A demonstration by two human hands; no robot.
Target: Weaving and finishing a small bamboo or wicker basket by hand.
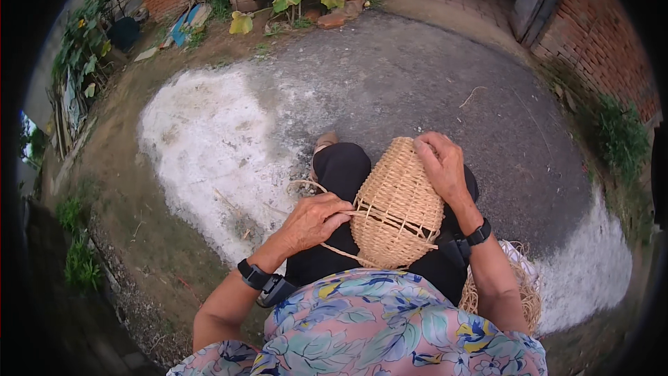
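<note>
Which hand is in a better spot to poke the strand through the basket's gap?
Probably the left hand: it seems to pinch the strand beside the gap's left end. The right hand is at the basket's far end, farther from that gap.

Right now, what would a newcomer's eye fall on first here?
Probably the pale woven basket resting on the dark trousers, with the left hand pinching a strand at its left edge and the right hand at its far right side. Next might come the floral shirt along the bottom, then the white ground patch at left.
</note>
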